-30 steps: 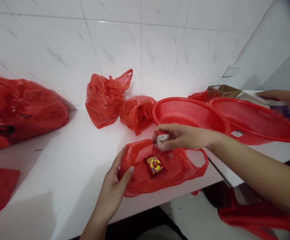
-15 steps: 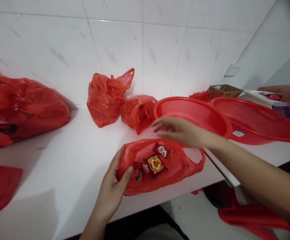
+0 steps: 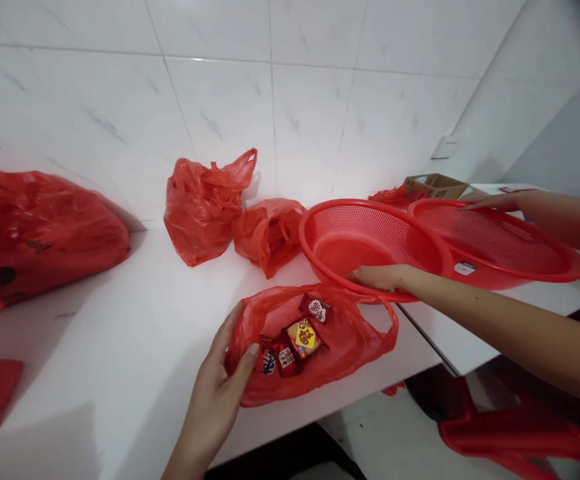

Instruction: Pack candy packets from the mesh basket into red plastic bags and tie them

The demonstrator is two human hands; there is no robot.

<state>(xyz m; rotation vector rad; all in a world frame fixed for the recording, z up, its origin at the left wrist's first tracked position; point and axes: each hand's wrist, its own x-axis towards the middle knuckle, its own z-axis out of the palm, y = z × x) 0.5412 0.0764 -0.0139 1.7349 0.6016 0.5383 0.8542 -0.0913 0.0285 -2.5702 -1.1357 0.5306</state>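
Left hand (image 3: 220, 393): grips the near-left edge of the open red bag (image 3: 350, 347), thumb inside the mouth.
Right hand (image 3: 380, 275): fingers laid flat and extended on the near rim of the red basket (image 3: 340, 233); nothing held.
Bag position: flat on the white counter (image 3: 145, 313), just before the basket.
Bag contents: small candy packets (image 3: 303, 337).
Second basket (image 3: 515, 243): right of the first; another person's hand (image 3: 490, 200) on its far rim.

Packets (image 3: 297, 333) in bag (image 3: 350, 340); basket (image 3: 370, 243) behind bag, second basket (image 3: 500, 240) right.
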